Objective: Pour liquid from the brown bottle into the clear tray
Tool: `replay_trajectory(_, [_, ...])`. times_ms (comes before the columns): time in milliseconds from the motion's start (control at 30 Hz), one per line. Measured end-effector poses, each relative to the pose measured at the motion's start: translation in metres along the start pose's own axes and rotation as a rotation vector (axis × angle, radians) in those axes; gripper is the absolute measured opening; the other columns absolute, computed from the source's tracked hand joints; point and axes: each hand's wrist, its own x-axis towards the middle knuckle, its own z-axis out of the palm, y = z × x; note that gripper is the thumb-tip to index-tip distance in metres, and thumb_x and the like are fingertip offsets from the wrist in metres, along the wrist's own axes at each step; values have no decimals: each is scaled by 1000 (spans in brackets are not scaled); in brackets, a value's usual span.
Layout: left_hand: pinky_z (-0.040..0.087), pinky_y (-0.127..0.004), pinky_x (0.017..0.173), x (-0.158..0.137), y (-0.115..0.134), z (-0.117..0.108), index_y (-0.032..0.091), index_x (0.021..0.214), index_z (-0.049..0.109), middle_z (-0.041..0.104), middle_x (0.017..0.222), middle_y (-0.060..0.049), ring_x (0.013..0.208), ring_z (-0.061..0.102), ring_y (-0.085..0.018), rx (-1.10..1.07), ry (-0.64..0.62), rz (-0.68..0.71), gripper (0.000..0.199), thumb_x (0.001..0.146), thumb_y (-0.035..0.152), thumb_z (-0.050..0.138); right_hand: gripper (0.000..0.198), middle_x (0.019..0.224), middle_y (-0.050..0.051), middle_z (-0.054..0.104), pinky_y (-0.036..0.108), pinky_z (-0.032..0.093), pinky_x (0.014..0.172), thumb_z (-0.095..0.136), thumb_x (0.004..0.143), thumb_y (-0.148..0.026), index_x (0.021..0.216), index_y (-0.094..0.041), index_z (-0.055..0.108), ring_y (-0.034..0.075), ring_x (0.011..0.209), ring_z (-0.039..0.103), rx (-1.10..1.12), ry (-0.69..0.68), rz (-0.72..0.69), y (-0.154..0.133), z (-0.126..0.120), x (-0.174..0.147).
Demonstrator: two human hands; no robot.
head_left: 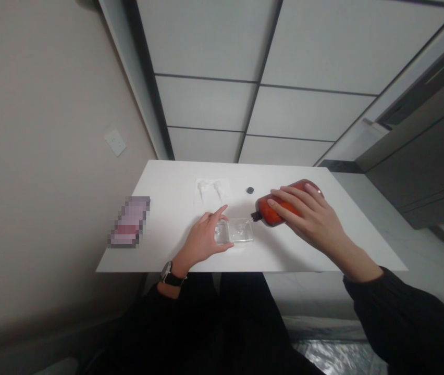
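Observation:
My left hand [205,237] grips a small clear plastic box [241,232] from its left end, thumb and fingers on opposite sides. The box rests on the white table [171,250] and has a divided-looking left part. Wrapped over the top of an orange-red bottle [268,212] is my right hand [308,213]. The bottle is tilted, with its dark neck pointing left and down beside the box's right upper corner. A thin, clear trace seems to show at the mouth, but I cannot make out liquid for certain. A small dark round cap [250,190] lies behind the bottle's neck.
A thin white sheet or packet [211,190] with two pale shapes lies toward the back of the table. At the left edge is a pinkish, blurred-out rectangular thing [130,221]. A wall with a socket [115,142] stands left; white panels [206,99] rise behind.

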Motion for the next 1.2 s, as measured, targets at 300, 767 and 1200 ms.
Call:
replay_trajectory(300, [49, -52, 110, 1, 0, 0, 31, 165, 24, 69, 135, -6, 122, 60, -32, 9, 2, 5, 113, 75, 27, 92, 59, 143, 14, 70, 55, 50, 114, 59, 98, -1, 152, -23, 50, 30, 134, 64, -18, 7, -23, -1, -2, 4])
replay_trajectory(767, [50, -50, 109, 0, 0, 0, 30, 163, 25, 69, 136, -6, 122, 60, -31, 9, -1, 3, 109, 77, 28, 92, 61, 148, 14, 67, 55, 48, 116, 59, 96, 2, 151, -23, 53, 30, 138, 61, 8, -27, -32, -3, -3, 7])
replay_trajectory(1200, [49, -51, 109, 0, 2, 0, 29, 164, 24, 69, 136, -7, 121, 60, -32, 8, -1, 6, 110, 77, 28, 91, 66, 151, 11, 65, 54, 45, 119, 59, 94, 4, 152, -26, 53, 29, 139, 61, -5, -67, -41, -4, -2, 6])
